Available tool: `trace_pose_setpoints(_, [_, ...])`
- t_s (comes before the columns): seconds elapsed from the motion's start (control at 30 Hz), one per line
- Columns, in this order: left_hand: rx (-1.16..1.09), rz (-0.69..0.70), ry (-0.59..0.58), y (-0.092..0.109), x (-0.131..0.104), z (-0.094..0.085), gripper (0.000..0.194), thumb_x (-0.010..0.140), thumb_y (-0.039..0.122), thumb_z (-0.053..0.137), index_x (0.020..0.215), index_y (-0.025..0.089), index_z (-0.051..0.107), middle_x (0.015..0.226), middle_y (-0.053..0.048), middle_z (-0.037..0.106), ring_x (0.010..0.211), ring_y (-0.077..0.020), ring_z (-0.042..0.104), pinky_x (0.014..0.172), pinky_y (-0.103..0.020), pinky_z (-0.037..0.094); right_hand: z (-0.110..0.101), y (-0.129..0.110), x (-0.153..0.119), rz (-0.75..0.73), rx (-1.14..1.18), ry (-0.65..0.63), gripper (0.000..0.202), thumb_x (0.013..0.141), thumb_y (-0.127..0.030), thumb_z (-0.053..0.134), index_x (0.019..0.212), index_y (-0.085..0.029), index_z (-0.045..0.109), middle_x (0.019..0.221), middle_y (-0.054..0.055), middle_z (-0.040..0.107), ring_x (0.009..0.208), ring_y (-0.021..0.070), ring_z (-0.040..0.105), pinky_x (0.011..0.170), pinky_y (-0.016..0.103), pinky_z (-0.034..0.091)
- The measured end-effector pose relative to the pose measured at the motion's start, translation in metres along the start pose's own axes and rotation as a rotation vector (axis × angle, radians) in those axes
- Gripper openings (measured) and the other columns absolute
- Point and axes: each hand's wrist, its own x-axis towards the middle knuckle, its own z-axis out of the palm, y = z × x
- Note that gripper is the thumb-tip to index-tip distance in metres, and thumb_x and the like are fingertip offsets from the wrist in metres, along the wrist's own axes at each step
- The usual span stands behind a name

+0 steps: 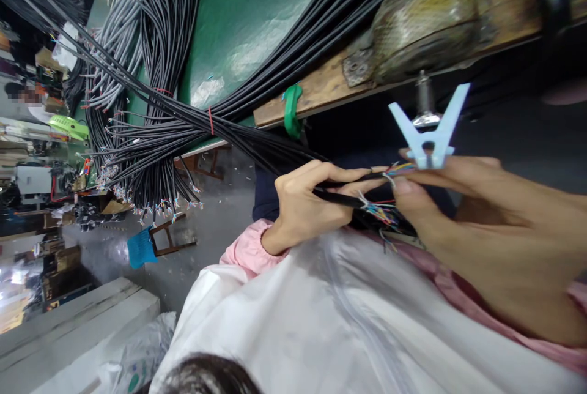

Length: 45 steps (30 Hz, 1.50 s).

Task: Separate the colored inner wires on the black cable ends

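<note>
My left hand (316, 201) is closed round black cables, whose stripped ends stick out to its right. Thin coloured wires (383, 213) fan out from one cable end in the gap between my hands. With thumb and fingers together, my right hand (477, 216) pinches more coloured wires (402, 167) at another cable end. A light blue clip (431, 137) stands upright at the fingers of my right hand, its two arms spread upward. From my left hand the black cable bundle (238, 137) runs up and left, tied with a red band (210, 120).
Bundles of black cables (167, 33) and grey cables (120, 27) lie on a green table (247, 8). A green clamp (292, 111) sits on the wooden edge (321, 89), beside a tape-wrapped device (426, 14). A blue stool (141, 248) stands on the floor. A person (22, 93) is at far left.
</note>
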Motion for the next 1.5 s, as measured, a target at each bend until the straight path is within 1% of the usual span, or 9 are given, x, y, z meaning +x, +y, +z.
trace_pose_setpoints(0.13, [-0.007,-0.020,-0.011,0.000,0.000,0.000,0.034,0.080,0.048,0.083,0.068,0.017,0.076,0.065,-0.002,0.074,0.054,-0.0097,0.061,0.055,-0.024,0.051,0.008,0.002,-0.003,0.036,0.107,0.109,0.027,0.085,-0.036,0.077,0.111,-0.027,0.079,0.086,0.004,0.080,0.063,0.0244,0.075,0.053,0.030,0.061])
trace_pose_setpoints(0.3, [0.010,-0.034,-0.022,-0.002,-0.001,0.000,0.032,0.079,0.047,0.084,0.070,0.017,0.077,0.068,-0.003,0.075,0.055,-0.0100,0.063,0.055,-0.023,0.052,0.016,0.007,-0.003,-0.081,-0.007,0.191,0.011,0.085,-0.032,0.075,0.095,-0.028,0.079,0.073,0.001,0.076,0.057,0.0187,0.072,0.058,0.028,0.059])
trace_pose_setpoints(0.47, [-0.020,0.026,0.020,-0.001,0.000,0.001,0.031,0.082,0.044,0.081,0.069,0.017,0.076,0.066,-0.002,0.075,0.055,-0.0103,0.064,0.055,-0.024,0.053,0.006,0.006,-0.004,0.133,0.126,0.163,0.014,0.081,-0.031,0.078,0.095,-0.028,0.079,0.076,0.004,0.075,0.058,0.0180,0.069,0.050,0.030,0.050])
trace_pose_setpoints(0.67, [-0.024,-0.030,0.002,-0.004,0.001,0.003,0.037,0.076,0.053,0.085,0.066,0.018,0.076,0.065,-0.003,0.073,0.053,-0.0110,0.060,0.052,-0.026,0.050,-0.010,-0.008,0.007,0.408,0.305,-0.196,0.011,0.084,-0.037,0.078,0.085,-0.027,0.076,0.087,0.005,0.075,0.067,0.0174,0.070,0.055,0.030,0.057])
trace_pose_setpoints(1.03, [0.054,0.098,0.099,-0.018,0.000,0.015,0.044,0.074,0.062,0.082,0.070,0.018,0.079,0.061,-0.005,0.071,0.050,-0.0127,0.059,0.048,-0.028,0.048,-0.005,-0.005,0.005,0.356,0.189,-0.133,0.006,0.084,-0.029,0.073,0.082,-0.024,0.071,0.079,0.004,0.072,0.058,0.0148,0.064,0.047,0.027,0.050])
trace_pose_setpoints(1.13, [-0.011,0.153,-0.008,-0.013,0.004,0.004,0.038,0.082,0.053,0.079,0.072,0.017,0.078,0.065,-0.004,0.074,0.053,-0.0108,0.063,0.051,-0.024,0.051,-0.007,-0.002,0.009,0.083,0.038,-0.080,0.004,0.084,-0.024,0.069,0.081,-0.024,0.067,0.078,0.004,0.072,0.062,0.0156,0.067,0.047,0.026,0.049])
trace_pose_setpoints(1.23, [-0.114,0.132,-0.310,-0.006,0.011,-0.015,0.025,0.090,0.037,0.073,0.095,0.013,0.079,0.085,-0.006,0.081,0.071,-0.0131,0.075,0.069,-0.023,0.061,-0.012,0.000,0.014,-0.091,-0.059,-0.131,0.006,0.088,-0.024,0.065,0.082,-0.027,0.065,0.081,0.003,0.074,0.072,0.0187,0.071,0.059,0.031,0.055])
trace_pose_setpoints(1.37, [-0.088,0.089,-0.557,-0.002,0.014,-0.028,0.039,0.090,0.014,0.069,0.129,0.016,0.068,0.102,-0.004,0.082,0.085,-0.0154,0.080,0.083,-0.024,0.064,-0.019,-0.006,0.018,-0.039,0.053,-0.270,0.009,0.093,-0.031,0.065,0.084,-0.030,0.067,0.083,0.002,0.074,0.072,0.0179,0.070,0.067,0.035,0.058])
trace_pose_setpoints(1.5, [-0.042,0.273,-0.474,-0.003,0.010,-0.025,0.034,0.099,0.037,0.057,0.117,0.014,0.075,0.101,-0.007,0.081,0.080,-0.0152,0.078,0.075,-0.026,0.062,-0.018,-0.013,0.018,0.122,0.172,-0.314,0.021,0.095,-0.047,0.065,0.084,-0.030,0.071,0.079,0.003,0.071,0.066,0.0177,0.066,0.058,0.035,0.054])
